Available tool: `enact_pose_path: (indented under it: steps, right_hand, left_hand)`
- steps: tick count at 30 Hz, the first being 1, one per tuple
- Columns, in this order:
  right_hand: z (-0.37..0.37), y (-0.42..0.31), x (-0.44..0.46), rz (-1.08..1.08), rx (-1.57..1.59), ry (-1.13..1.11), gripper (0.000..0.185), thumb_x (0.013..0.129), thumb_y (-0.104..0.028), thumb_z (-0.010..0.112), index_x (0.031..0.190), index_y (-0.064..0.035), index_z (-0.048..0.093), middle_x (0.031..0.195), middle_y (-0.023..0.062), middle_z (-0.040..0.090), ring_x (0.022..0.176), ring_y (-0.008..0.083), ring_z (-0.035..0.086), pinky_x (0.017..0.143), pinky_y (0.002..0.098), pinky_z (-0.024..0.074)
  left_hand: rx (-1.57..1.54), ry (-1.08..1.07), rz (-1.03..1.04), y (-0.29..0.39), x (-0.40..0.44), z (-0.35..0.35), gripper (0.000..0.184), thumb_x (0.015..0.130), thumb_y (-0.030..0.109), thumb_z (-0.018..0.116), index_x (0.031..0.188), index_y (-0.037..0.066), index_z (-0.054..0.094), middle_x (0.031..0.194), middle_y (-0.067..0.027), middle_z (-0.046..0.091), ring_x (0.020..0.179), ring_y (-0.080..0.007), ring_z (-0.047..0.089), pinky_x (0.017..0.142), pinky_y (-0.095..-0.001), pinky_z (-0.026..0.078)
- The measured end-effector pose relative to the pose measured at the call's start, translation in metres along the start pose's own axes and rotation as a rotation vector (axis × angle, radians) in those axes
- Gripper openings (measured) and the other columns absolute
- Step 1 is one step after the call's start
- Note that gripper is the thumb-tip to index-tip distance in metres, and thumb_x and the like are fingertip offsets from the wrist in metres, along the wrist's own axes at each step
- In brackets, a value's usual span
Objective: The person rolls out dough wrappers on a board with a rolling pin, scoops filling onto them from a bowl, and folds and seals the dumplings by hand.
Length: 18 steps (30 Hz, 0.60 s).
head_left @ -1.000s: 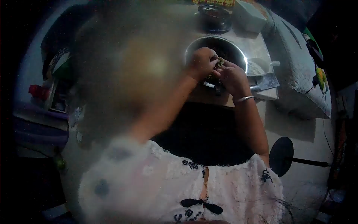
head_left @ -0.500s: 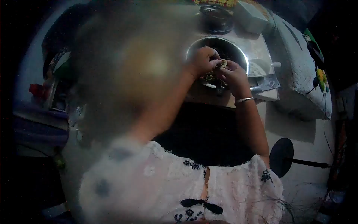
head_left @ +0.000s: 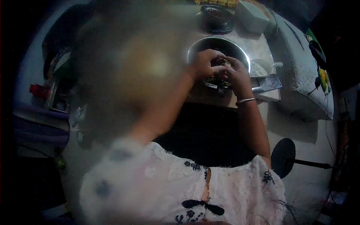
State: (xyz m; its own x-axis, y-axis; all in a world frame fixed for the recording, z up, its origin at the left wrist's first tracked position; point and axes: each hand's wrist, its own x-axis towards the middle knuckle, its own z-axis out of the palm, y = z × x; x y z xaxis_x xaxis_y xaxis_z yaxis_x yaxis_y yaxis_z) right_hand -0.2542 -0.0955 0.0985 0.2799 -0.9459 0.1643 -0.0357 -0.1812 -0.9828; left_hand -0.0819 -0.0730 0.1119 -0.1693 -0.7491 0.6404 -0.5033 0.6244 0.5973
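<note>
Above a round metal bowl with dark greenish bits in it, my two hands meet fingertip to fingertip. My left hand comes in from the left, fingers curled around a small pale and green piece. From the right, my right hand pinches the same piece; a silvery bangle circles its wrist. The fingers partly cover the piece, so its shape is hard to make out.
Behind the bowl stand a dark round pot and a white box. A translucent lid or plate and a flat packet lie right of the bowl. A blurred smear hides the left middle.
The fingers of both hands have closed in around the small piece, which is more covered than half a second ago. The arms have barely moved.
</note>
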Motion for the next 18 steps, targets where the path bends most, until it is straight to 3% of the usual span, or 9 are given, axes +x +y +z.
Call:
enact_pose_path:
  steps: [4,7,10,13,18]
  right_hand:
    - [0.003,-0.011,-0.004,0.088,0.095,0.013,0.038,0.085,-0.018,0.064,0.118,-0.0031,0.053,0.094,0.0086,0.063,0.078,0.0138,0.061,0.064,0.0253,0.051]
    - [0.003,-0.019,-0.008,0.123,-0.011,0.007,0.037,0.085,-0.016,0.063,0.118,-0.0036,0.052,0.098,0.0098,0.062,0.079,0.0142,0.061,0.064,0.0258,0.0514]
    - [0.002,-0.007,-0.005,0.06,0.092,0.006,0.033,0.086,-0.013,0.061,0.116,-0.0035,0.053,0.101,0.0096,0.061,0.082,0.0143,0.061,0.067,0.0255,0.0512]
    - [0.003,-0.005,-0.006,-0.054,-0.037,0.044,0.029,0.086,-0.01,0.061,0.114,-0.0043,0.054,0.102,0.0087,0.061,0.083,0.0141,0.061,0.071,0.0255,0.0506]
    - [0.005,-0.001,-0.01,-0.133,-0.025,0.072,0.021,0.085,-0.008,0.062,0.106,-0.0058,0.058,0.096,0.0061,0.064,0.086,0.0134,0.061,0.073,0.025,0.0488]
  left_hand:
    - [-0.057,-0.042,-0.04,-0.006,-0.003,0.001,0.03,0.074,0.011,0.073,0.101,0.005,0.062,0.098,-0.0093,0.063,0.091,-0.0187,0.063,0.079,-0.031,0.051]
    - [-0.114,-0.023,-0.04,-0.009,-0.003,0.002,0.027,0.074,0.01,0.073,0.098,0.005,0.063,0.096,-0.0091,0.064,0.091,-0.019,0.063,0.08,-0.0306,0.05]
    - [-0.086,-0.01,-0.045,-0.011,-0.003,0.002,0.02,0.074,0.008,0.071,0.093,0.005,0.064,0.092,-0.0091,0.065,0.089,-0.0202,0.063,0.079,-0.0311,0.05]
    - [-0.007,0.052,0.013,-0.01,-0.003,0.004,0.015,0.074,0.007,0.07,0.088,0.003,0.064,0.088,-0.0101,0.065,0.084,-0.0225,0.064,0.075,-0.0323,0.051]
    - [-0.039,0.123,0.068,-0.009,-0.002,0.006,0.014,0.071,0.009,0.069,0.084,0.004,0.064,0.082,-0.0135,0.063,0.077,-0.0279,0.062,0.07,-0.034,0.05]
